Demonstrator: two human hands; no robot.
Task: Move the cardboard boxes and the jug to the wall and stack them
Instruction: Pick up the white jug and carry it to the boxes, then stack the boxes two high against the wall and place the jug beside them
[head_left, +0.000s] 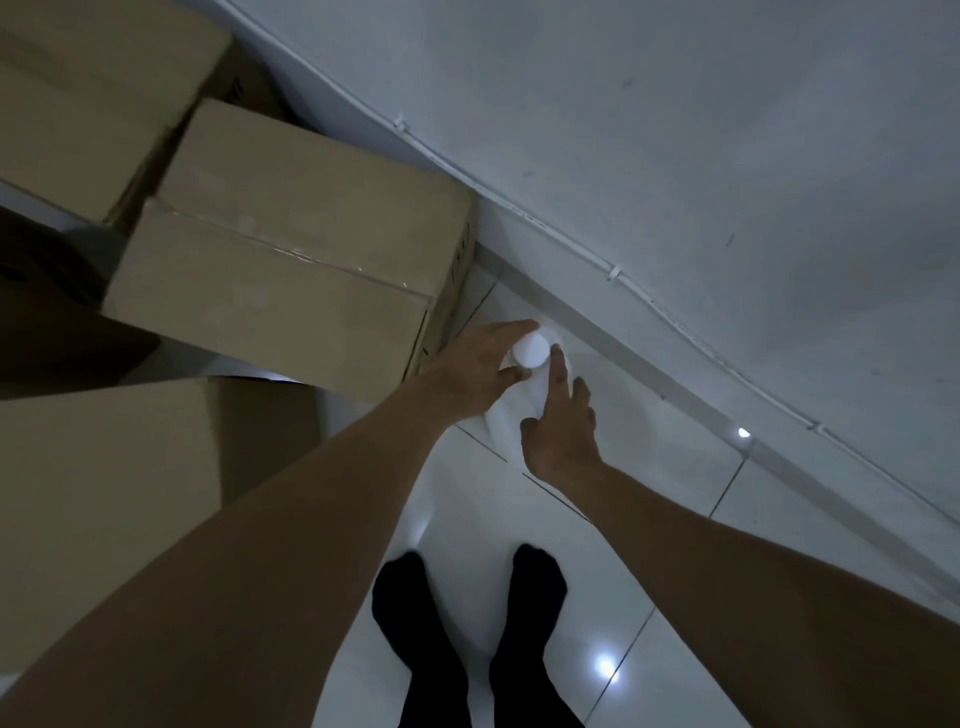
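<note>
White tiled floor (649, 426) at wall base: white jug (524, 400), capped, upright beside taped cardboard box (291, 260). Left hand (478, 364) fingers spread around cap (530, 351); right hand (563, 431) spread, fingertips on jug's shoulder. Second box (104, 493) nearer.

A dim room is seen from above. A pale grey wall (675, 130), scuffed with a few dark marks, fills the upper right. A thin white cable (613, 273) is clipped along the wall and runs diagonally from upper left to lower right. A grey skirting (649, 374) is set where the wall meets the floor. The floor (675, 597) is laid with glossy white tiles divided by dark grout lines. Small bright reflections (605, 665) are caught on the tiles.
</note>
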